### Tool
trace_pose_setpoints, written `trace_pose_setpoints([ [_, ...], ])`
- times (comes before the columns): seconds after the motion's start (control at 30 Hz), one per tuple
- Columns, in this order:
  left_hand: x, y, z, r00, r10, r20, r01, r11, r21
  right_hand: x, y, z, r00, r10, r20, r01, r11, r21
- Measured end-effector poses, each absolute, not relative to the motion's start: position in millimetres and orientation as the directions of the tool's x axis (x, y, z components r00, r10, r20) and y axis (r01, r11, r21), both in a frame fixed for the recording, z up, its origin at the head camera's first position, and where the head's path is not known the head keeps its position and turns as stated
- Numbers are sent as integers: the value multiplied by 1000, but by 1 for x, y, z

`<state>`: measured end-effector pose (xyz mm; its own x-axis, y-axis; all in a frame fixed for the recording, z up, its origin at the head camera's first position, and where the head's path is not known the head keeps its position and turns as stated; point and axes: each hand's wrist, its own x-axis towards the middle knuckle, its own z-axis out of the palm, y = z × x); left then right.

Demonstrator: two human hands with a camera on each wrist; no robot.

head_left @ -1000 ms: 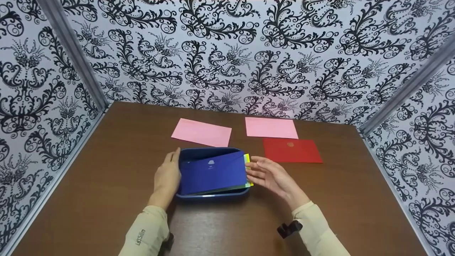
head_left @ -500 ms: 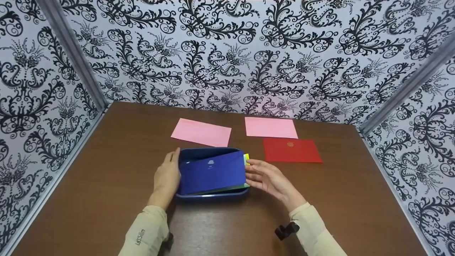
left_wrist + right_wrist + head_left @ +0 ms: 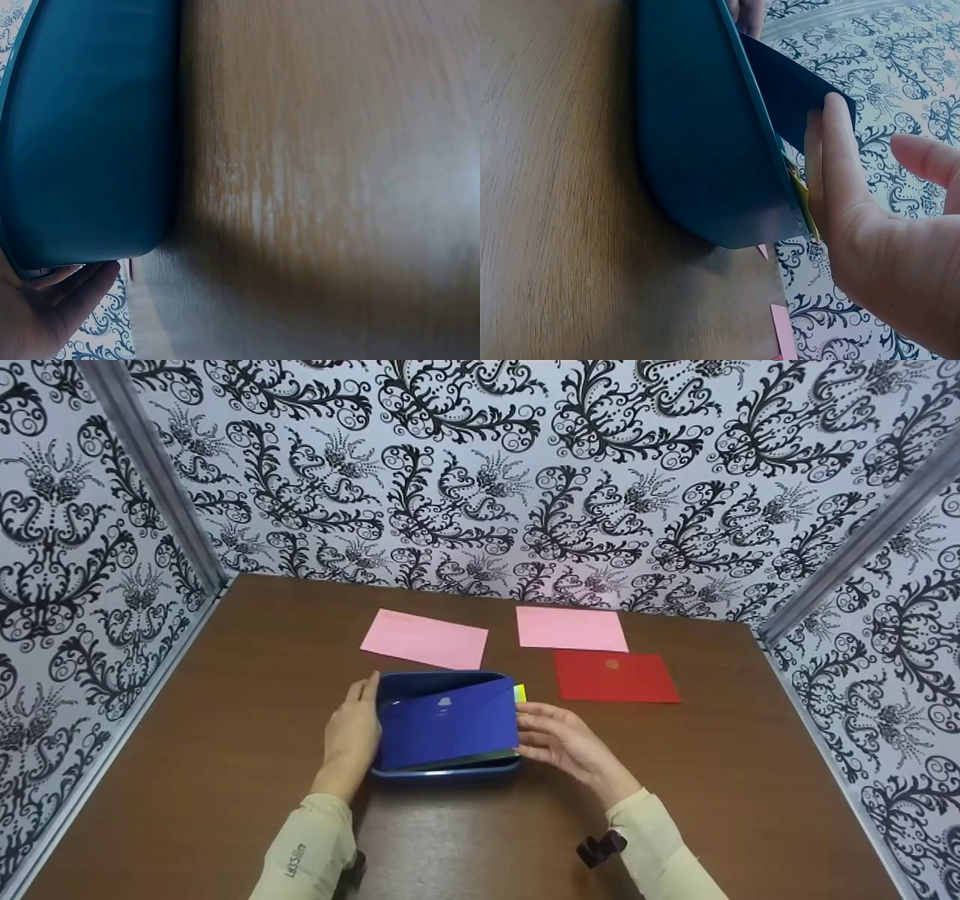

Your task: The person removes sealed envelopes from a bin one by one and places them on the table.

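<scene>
A dark blue plastic bin (image 3: 450,772) stands on the table. Inside it, a royal blue envelope (image 3: 450,727) with a small white hat print lies tilted, its right end above the rim. Under it show a dark green envelope edge (image 3: 480,759) and a bright yellow edge (image 3: 520,693). My left hand (image 3: 351,735) lies along the bin's left end, its fingers (image 3: 86,292) straight against the outer wall; the thumb is hidden. With straight fingers (image 3: 840,150), my right hand (image 3: 570,746) presses the envelopes' right ends. Its thumb stands apart in the right wrist view.
Two pink envelopes (image 3: 426,639) (image 3: 571,628) lie behind the bin, at the back of the brown table (image 3: 247,697). To the right is a red envelope (image 3: 616,676) with a gold emblem. Patterned wall panels (image 3: 480,472) enclose the back and sides.
My right hand has moved slightly left against the envelope ends. Less of the yellow edge shows beyond the blue envelope. My left hand keeps its place.
</scene>
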<state>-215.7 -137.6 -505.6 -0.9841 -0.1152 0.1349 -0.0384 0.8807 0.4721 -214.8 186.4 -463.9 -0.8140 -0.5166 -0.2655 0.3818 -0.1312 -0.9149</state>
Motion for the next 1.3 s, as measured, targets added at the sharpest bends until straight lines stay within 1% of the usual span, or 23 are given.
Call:
trace_pose_setpoints([
  [0.53,-216,-137,-507,-982,-114,152,-30,883,468,-213,184,-466,-811,-520,-267,368,-100,-924],
  [0.83,-215,-138,-505,-987,-116,111,-51,884,464,-214,182,-468,-818,-507,-270,357,-82,-930],
  [1.3,-216,-137,-506,-985,-120,125,-49,884,465,-214,180,-472,-821,-506,-266,347,-72,-935],
])
